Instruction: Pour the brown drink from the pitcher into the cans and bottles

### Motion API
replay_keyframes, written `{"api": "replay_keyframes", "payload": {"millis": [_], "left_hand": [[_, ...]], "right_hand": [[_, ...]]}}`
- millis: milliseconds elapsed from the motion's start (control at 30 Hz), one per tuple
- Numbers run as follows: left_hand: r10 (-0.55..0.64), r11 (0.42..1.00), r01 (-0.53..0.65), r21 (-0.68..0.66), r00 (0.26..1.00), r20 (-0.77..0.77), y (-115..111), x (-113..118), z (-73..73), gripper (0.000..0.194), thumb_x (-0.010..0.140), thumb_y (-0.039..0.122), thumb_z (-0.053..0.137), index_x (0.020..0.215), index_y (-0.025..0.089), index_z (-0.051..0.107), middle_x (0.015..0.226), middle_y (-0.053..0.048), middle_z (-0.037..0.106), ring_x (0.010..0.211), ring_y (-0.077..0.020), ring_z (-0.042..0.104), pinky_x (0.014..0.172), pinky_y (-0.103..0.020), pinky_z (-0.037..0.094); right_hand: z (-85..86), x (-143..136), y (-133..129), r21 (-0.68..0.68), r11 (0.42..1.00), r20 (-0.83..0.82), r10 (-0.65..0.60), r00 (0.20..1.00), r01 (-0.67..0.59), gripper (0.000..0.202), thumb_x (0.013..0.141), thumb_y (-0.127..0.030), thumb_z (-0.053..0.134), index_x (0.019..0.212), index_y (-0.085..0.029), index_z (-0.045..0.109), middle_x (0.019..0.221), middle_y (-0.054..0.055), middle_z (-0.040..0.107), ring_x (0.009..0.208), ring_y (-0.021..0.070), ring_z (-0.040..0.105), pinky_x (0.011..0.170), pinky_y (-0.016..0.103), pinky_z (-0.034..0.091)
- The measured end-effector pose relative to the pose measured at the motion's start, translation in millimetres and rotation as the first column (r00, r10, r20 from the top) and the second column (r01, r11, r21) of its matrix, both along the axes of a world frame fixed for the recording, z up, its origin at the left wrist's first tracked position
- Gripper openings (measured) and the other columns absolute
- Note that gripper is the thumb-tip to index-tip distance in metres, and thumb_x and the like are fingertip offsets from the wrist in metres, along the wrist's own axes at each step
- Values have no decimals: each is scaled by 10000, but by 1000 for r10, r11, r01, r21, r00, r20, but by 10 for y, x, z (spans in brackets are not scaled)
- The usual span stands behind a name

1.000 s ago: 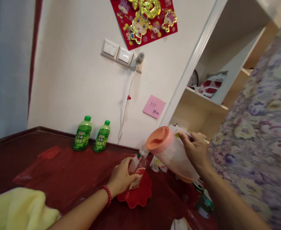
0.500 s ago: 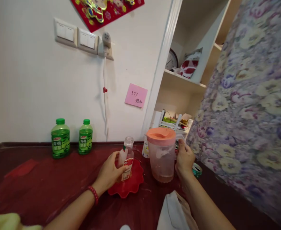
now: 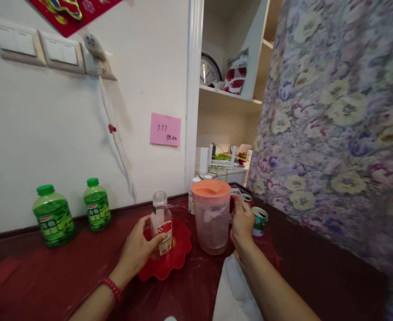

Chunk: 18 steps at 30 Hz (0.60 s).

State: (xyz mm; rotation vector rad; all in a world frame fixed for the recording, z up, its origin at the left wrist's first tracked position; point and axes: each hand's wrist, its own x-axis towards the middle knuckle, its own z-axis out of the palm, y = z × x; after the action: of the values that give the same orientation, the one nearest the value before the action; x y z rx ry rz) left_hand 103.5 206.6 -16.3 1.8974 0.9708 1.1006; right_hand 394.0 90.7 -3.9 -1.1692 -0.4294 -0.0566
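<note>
My left hand is wrapped round a clear, capless glass bottle with a red and white label. The bottle stands upright over a red scalloped plate. To its right is a translucent plastic pitcher with an orange lid; my right hand grips its handle. A little liquid shows low in the pitcher, which looks upright on or just above the table. Below my right wrist lies a pale cloth.
Two green drink bottles stand by the wall at left. Behind the pitcher is a white patterned cup. Right of it are an opened green can and a red can. A floral curtain hangs along the right side.
The view has swung to the right, so the wall and bottles appear further left and the cans show more fully. Both hands keep their hold.
</note>
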Motion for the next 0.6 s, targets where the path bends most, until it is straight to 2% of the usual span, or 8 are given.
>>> {"api": "replay_keyframes", "payload": {"millis": [300,600], "left_hand": [[4,1000,-4,-15,1000,16,-30,24,56,697,667,539,803,1237,187,612,1329,-191,743,1212,-378,730,1125,-584,538],[8,1000,-7,-25,1000,12,14,22,37,717,662,553,811,1249,195,608,1344,-183,737,1239,-381,723,1128,-584,549]], "right_hand": [[-102,11,31,105,993,-132,62,989,-49,764,633,-968,723,721,-239,512,571,-101,351,547,107,281,486,256,243],[-145,2,-104,116,989,-135,107,985,-91,772,676,-952,706,811,-196,631,611,-76,431,567,116,336,519,259,280]]}}
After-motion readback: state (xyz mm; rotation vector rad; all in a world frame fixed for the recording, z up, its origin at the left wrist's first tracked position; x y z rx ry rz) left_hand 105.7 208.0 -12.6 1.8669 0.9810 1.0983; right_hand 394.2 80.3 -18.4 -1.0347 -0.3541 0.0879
